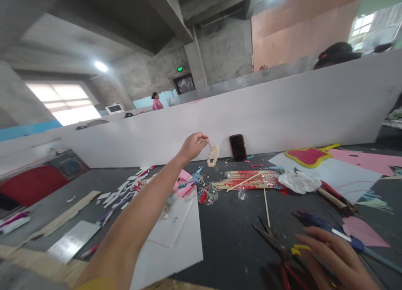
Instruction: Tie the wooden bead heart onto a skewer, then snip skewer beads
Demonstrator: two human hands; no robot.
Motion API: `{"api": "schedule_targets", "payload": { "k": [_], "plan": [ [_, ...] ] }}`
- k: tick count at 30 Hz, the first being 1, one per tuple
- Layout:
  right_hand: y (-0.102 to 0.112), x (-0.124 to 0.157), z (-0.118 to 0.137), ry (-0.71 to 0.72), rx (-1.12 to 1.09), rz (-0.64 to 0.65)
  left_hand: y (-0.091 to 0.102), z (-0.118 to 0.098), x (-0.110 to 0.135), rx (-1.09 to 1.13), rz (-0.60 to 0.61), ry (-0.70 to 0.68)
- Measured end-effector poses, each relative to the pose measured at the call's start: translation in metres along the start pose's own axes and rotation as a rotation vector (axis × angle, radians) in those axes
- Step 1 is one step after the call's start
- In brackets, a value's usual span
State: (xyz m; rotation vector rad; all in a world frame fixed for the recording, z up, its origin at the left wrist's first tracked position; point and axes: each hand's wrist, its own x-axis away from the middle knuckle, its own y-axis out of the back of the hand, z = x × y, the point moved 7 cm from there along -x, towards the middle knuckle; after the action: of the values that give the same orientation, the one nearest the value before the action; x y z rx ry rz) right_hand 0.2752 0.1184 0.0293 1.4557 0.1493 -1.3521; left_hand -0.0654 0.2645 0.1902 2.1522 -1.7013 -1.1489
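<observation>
Pinching red strand point(210, 146), left fingers point(199, 137) dangle loop point(216, 152) lengthwise near-vertical; right fingers point(324, 240): grip unclear.

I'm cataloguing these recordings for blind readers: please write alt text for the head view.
A person's left hand holds up a pale ring-shaped piece on something thin and red over a cluttered dark table; the right hand is near a red-handled tool. Behind wooden sticks, a phone leans against a white partition.

Left window point(63, 99) blown out; ceiling lamp point(101, 66) glaring; right fingers point(329, 239) blurred; edges stretched
</observation>
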Motion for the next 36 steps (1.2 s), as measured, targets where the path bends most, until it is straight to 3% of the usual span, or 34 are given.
{"api": "schedule_targets", "payload": {
  "k": [3, 9, 15, 21, 28, 31, 36],
  "plan": [
    [-0.006, -0.032, 0.005, -0.142, -0.149, 0.112, -0.007, 0.005, 0.005, 0.125, 0.029, 0.11],
    [-0.048, -0.091, 0.009, -0.409, -0.622, 0.371, -0.018, -0.006, 0.021, 0.293, 0.147, 0.222],
    [-0.104, -0.121, 0.004, -0.554, -0.974, 0.373, -0.021, -0.031, 0.032, 0.554, 0.252, 0.229],
    [-0.145, -0.128, -0.001, -0.615, -1.098, 0.355, -0.021, -0.058, 0.037, 0.485, 0.227, 0.073],
    [-0.148, -0.131, 0.03, -0.529, -1.304, 0.398, -0.013, -0.076, 0.042, 0.22, 0.059, -0.11],
    [-0.148, -0.129, 0.044, -0.572, -1.453, 0.397, -0.01, -0.08, 0.046, 0.155, 0.009, -0.183],
    [-0.15, -0.118, 0.053, -0.663, -1.468, 0.444, -0.002, -0.091, 0.054, -0.038, -0.065, -0.328]
  ]
}}
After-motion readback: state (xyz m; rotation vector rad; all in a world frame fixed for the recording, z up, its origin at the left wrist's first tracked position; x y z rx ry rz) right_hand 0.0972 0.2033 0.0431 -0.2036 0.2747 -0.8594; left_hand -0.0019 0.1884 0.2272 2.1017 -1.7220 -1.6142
